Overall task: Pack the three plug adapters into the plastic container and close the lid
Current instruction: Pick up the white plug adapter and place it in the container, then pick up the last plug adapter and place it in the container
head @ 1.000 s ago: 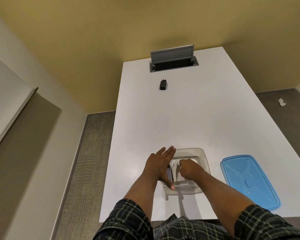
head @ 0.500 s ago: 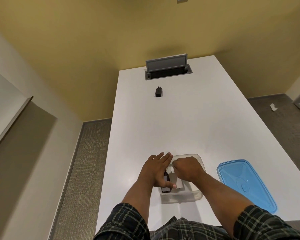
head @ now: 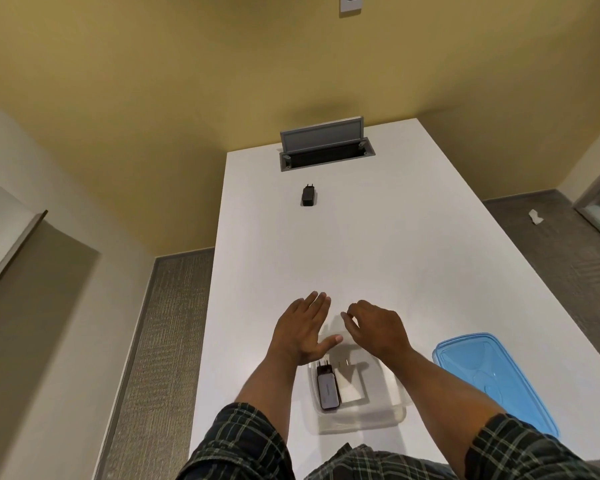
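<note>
Both arms reach forward over the container point(head: 361, 415): left hand point(head: 303, 329) flat, fingers spread, empty; right hand point(head: 374, 329) loosely curled, empty.

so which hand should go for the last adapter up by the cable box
Left, probably. The black adapter lies far up the table, roughly in line with the open left hand; the right hand sits further right.

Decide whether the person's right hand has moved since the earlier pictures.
Yes. The right hand has lifted out of the plastic container and gone forward, past its far rim, toward the black adapter.
</note>
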The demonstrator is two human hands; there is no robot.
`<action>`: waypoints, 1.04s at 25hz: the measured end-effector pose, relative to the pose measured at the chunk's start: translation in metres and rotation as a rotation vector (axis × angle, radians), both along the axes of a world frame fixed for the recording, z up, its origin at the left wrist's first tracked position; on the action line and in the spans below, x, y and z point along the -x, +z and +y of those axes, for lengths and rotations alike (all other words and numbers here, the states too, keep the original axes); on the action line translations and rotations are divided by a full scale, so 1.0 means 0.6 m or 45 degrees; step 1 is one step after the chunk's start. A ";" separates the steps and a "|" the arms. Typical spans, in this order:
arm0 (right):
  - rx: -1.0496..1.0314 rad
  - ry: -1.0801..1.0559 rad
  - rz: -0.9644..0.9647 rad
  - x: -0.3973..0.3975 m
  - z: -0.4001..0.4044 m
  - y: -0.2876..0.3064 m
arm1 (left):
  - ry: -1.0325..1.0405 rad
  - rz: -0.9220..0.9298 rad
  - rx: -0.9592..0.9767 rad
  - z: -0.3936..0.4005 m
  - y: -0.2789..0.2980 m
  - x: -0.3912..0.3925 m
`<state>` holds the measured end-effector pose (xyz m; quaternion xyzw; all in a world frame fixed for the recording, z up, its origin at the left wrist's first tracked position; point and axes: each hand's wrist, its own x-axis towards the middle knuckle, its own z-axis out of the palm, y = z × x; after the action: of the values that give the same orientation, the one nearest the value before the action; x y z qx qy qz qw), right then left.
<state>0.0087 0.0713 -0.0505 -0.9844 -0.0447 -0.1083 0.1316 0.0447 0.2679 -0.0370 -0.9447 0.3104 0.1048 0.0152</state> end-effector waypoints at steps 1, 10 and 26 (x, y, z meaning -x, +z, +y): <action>-0.004 -0.027 0.014 -0.011 -0.002 -0.002 | 0.015 0.008 0.001 0.001 -0.003 -0.011; -0.036 -0.132 0.316 -0.124 -0.002 -0.042 | 0.110 0.045 0.035 0.014 -0.053 -0.125; -0.075 -0.109 0.659 -0.504 0.026 -0.067 | 0.469 0.119 0.213 0.017 -0.179 -0.348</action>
<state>0.3112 0.0868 -0.0905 -0.9761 0.0353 0.1402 0.1624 0.2535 0.2784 -0.1443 -0.9775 0.1405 0.1234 -0.0972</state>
